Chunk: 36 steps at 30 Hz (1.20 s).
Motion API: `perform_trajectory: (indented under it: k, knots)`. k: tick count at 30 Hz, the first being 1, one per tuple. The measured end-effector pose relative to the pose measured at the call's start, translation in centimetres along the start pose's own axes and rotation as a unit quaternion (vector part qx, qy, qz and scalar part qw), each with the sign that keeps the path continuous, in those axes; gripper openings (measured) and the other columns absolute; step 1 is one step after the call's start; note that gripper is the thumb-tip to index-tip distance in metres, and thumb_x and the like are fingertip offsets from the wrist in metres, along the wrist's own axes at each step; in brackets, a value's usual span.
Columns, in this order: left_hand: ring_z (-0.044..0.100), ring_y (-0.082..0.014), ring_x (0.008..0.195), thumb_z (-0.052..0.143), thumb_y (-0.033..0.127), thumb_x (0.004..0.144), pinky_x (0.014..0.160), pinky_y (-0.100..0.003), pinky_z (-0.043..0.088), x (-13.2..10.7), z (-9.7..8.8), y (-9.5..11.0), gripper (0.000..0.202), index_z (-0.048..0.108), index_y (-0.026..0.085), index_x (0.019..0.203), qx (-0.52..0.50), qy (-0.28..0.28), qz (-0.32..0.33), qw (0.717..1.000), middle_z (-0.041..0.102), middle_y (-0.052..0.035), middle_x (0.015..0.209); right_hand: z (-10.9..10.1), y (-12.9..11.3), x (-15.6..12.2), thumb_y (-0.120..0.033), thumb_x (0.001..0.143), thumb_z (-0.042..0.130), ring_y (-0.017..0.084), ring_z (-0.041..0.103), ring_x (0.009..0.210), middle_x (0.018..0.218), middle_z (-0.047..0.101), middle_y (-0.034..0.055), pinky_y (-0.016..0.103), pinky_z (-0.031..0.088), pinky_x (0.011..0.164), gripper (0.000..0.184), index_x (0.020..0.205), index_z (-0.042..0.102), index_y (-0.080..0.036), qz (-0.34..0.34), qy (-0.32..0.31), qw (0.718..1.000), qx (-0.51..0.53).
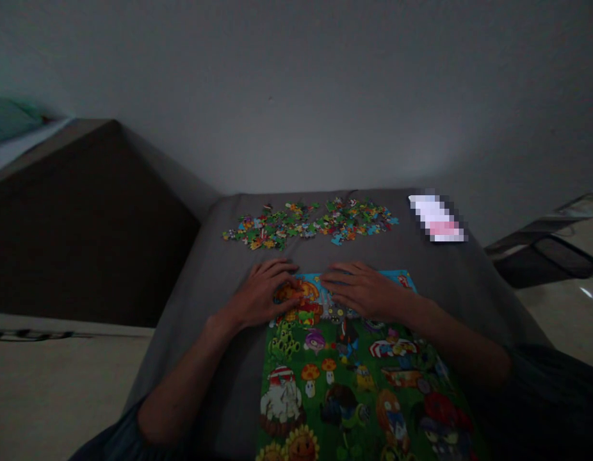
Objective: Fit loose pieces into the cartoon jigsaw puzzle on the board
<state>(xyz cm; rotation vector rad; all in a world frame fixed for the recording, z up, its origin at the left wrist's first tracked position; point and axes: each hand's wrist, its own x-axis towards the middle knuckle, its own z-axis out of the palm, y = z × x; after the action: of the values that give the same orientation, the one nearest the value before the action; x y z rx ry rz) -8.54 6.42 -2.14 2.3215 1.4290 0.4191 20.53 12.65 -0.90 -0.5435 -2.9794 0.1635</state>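
Note:
A colourful cartoon jigsaw picture (354, 378) lies on a grey table (205, 282) in front of me. My left hand (262, 291) rests palm down at the picture's top left corner, fingers stretched out flat. My right hand (361, 288) lies flat on the picture's top edge, fingers pointing left toward the other hand. Neither hand grips anything I can see. Beyond the hands, several loose puzzle pieces (308, 224) are spread in a band across the far part of the table.
A white and pink blurred object (438, 219) lies at the table's far right corner. A dark sloping piece of furniture (85, 218) stands to the left. A dark tray-like object (546, 259) sits on the floor at right. A plain wall (296, 96) is behind.

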Motion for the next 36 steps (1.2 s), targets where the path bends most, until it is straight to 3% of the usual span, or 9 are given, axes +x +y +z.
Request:
perform_trajectory:
  k: [5,13,24,36]
  knots:
    - [0.044,-0.0288,0.144,0.061,0.06,0.094,0.114,-0.057,0.037,0.0,-0.1,0.4,0.035,0.064,0.031,0.113,0.008,-0.009,0.004,1.0,0.059,-0.0012,0.147,0.7,0.5,-0.2,-0.032,0.108,0.045,0.027,0.052,0.138,0.149,0.06,0.0082,0.047,0.045,0.111,0.039,0.139,0.063,-0.018,-0.007,0.029,1.0,-0.001]
    - [0.043,-0.0253,0.144,0.059,0.056,0.097,0.115,-0.054,0.037,-0.4,-0.6,0.9,0.03,0.062,0.033,0.116,0.006,-0.015,0.004,1.0,0.058,0.0015,0.147,1.1,0.4,0.1,-0.028,0.107,0.047,0.025,0.062,0.128,0.138,0.069,0.0087,0.045,0.053,0.104,0.034,0.131,0.068,-0.018,-0.004,0.085,0.996,0.036]
    - [0.041,-0.0243,0.145,0.057,0.048,0.1,0.117,-0.053,0.036,-0.3,-0.3,1.1,0.02,0.063,0.031,0.109,0.002,-0.017,-0.007,1.0,0.057,0.002,0.147,1.4,0.4,0.2,-0.026,0.107,0.044,0.026,0.067,0.123,0.134,0.071,0.0103,0.047,0.056,0.102,0.034,0.126,0.071,-0.016,0.003,0.1,0.994,0.043]
    - [0.042,-0.0263,0.145,0.055,0.055,0.099,0.115,-0.055,0.04,-0.3,0.0,1.6,0.029,0.061,0.028,0.108,0.023,-0.003,-0.015,1.0,0.057,-0.0007,0.148,1.3,0.1,0.4,-0.025,0.107,0.042,0.027,0.069,0.119,0.129,0.073,0.0129,0.047,0.057,0.1,0.037,0.125,0.07,-0.011,0.006,0.118,0.992,0.051]
